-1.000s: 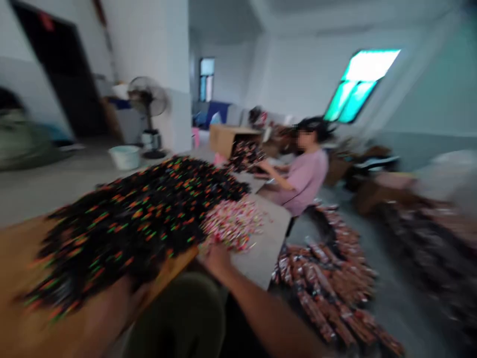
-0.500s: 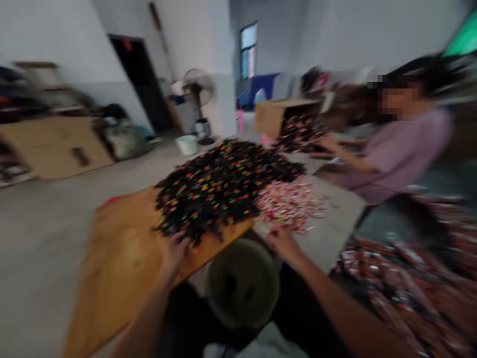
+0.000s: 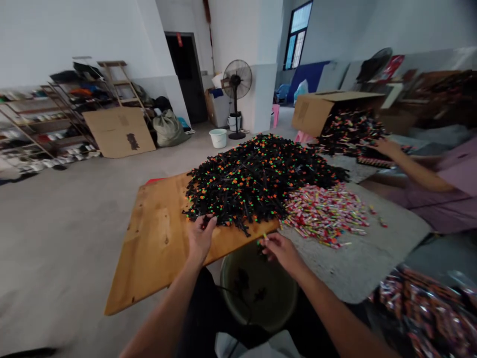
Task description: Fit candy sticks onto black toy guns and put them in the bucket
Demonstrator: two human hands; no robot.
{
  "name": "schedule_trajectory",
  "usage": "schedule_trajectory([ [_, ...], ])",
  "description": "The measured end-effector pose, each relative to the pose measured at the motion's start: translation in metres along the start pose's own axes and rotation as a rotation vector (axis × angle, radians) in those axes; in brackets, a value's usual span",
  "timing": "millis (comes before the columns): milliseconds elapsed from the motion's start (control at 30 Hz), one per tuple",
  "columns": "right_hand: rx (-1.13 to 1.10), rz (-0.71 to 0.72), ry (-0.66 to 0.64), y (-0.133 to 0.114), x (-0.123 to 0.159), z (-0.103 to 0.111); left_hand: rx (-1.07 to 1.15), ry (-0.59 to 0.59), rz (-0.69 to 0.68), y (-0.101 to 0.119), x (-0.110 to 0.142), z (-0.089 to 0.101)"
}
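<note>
Head view: the right hand point(image 3: 281, 251) pinches a small yellow-tipped piece point(image 3: 265, 236) above the bucket point(image 3: 260, 288); the left hand point(image 3: 201, 237), fingers curled, touches the near edge of the black pile point(image 3: 253, 181) on the wooden surface point(image 3: 156, 233), its grip unclear; pink-and-white pieces point(image 3: 328, 211) lie just beside.

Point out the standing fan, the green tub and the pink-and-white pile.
Standing fan point(image 3: 235, 79): head view, hub.
Green tub point(image 3: 289, 293): head view, right inner wall.
Pink-and-white pile point(image 3: 324, 211): head view, middle.
</note>
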State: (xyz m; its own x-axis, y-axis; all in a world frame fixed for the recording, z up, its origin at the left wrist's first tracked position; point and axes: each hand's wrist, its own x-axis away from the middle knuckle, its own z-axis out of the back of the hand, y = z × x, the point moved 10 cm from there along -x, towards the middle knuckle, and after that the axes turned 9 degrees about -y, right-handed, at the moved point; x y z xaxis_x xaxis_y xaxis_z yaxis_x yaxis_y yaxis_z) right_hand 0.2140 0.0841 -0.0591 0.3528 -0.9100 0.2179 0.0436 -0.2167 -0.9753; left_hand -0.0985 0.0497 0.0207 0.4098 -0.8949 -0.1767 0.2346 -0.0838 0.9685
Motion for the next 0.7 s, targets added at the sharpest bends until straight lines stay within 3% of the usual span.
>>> schedule_trajectory([
  [100,0.066,-0.027,0.056,0.014,-0.003,0.005,0.145,-0.034,0.045,-0.005,0.001,-0.005],
  [200,0.079,0.008,0.1,0.01,0.004,0.012,0.324,-0.208,0.134,-0.008,0.011,-0.027],
  [300,-0.01,0.074,0.08,-0.008,0.011,0.01,0.387,-0.382,0.187,-0.003,0.028,-0.052],
  [500,-0.265,0.206,-0.046,-0.062,0.029,-0.017,0.351,-0.764,0.208,0.019,0.068,-0.103],
  [700,-0.233,0.232,-0.187,-0.084,0.043,-0.04,0.239,-0.986,0.125,0.047,0.092,-0.122],
])
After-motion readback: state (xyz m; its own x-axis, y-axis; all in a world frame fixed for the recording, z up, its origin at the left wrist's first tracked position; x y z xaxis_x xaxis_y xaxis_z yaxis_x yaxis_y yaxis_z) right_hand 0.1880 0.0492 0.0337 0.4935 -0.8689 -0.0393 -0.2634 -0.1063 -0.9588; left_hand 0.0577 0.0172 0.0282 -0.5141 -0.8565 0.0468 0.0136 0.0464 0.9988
